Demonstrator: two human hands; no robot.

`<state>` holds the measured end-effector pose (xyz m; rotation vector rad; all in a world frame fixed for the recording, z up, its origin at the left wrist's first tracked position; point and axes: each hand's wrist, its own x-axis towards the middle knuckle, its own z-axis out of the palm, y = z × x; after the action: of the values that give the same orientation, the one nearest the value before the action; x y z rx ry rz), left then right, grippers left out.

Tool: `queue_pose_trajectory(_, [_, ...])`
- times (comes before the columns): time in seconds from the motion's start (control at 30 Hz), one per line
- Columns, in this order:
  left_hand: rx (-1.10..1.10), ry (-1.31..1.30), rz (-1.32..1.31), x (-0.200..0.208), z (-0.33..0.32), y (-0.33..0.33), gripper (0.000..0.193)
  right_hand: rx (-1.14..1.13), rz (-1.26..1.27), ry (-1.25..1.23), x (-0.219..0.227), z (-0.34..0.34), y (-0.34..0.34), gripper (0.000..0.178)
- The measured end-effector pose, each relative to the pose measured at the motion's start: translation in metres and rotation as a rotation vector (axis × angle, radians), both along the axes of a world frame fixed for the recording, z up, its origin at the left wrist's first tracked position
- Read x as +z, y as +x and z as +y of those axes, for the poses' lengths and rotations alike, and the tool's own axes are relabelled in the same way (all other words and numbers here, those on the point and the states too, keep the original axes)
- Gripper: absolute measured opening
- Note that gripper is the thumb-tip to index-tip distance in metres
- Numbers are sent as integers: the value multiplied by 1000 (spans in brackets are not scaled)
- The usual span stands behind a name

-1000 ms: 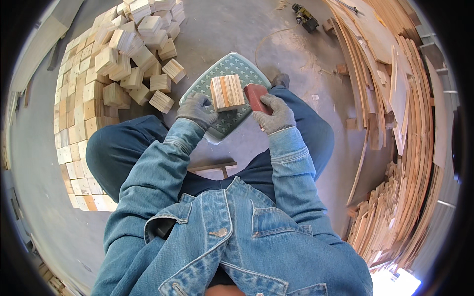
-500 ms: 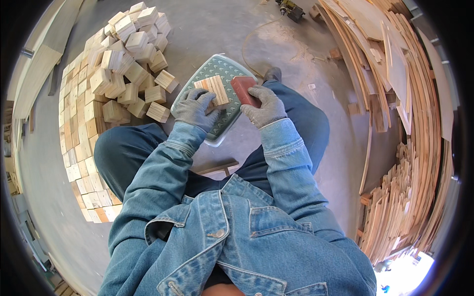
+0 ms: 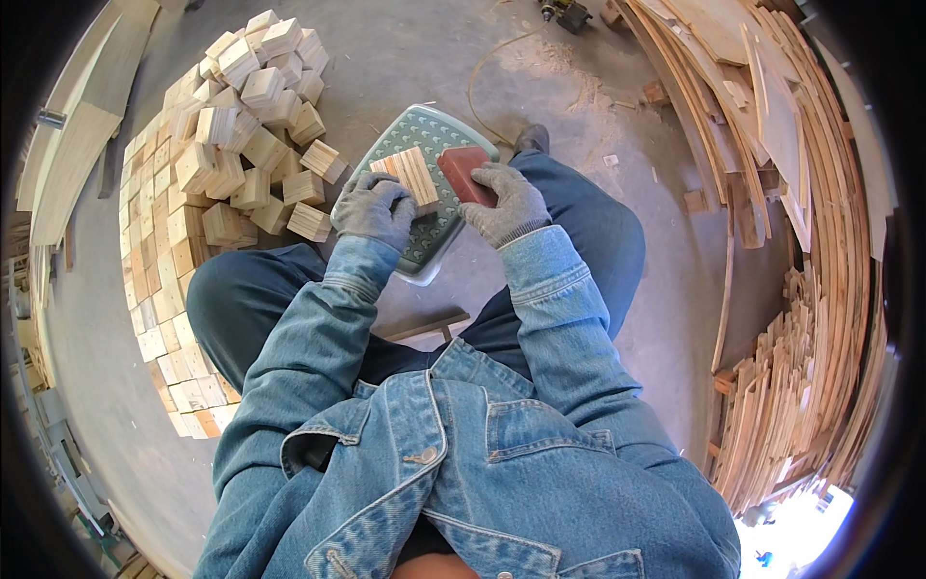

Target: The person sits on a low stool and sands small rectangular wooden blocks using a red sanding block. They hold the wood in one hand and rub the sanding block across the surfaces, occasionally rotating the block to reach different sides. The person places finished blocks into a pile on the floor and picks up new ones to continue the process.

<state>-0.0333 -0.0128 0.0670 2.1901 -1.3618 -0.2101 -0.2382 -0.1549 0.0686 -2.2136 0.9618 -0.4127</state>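
Over a low green plastic stool [image 3: 430,125] with a raised pattern, my gloved left hand [image 3: 376,210] is closed on a striped laminated wood block [image 3: 409,178]. My right hand [image 3: 508,203], also in a grey glove, grips a red-brown sanding block [image 3: 465,174] from its right side. The sanding block is held just right of the wood block, its left edge close to it. Whether the two touch, I cannot tell. Part of the wood block's lower left is hidden behind my left fingers.
A large stack of wood blocks [image 3: 164,261] stands at the left, with several loose ones on top and beside it. Long boards and strips [image 3: 830,251] are piled along the right. A power tool [image 3: 567,13] and a hose [image 3: 475,82] lie on the floor ahead.
My right hand has shifted a little to the left with the sanding block, bringing it nearer the wood block. My left hand still holds the wood block in about the same place.
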Motion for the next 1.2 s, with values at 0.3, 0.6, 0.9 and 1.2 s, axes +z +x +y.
queue_pose_trajectory(0.3, [115,-164,194,-31,0,24,17,2,52,24,2,1,5,66])
queue_pose_trajectory(0.6, [254,-348,335,-41,17,53,20,-1,68,33,-5,0,10,65])
queue_pose_trajectory(0.9, [376,-171,513,-64,28,82,26,17,132,18,-6,1,15,67])
queue_pose_trajectory(1.2, [168,-219,370,-31,19,51,60,-5,161,77,-4,2,19,67])
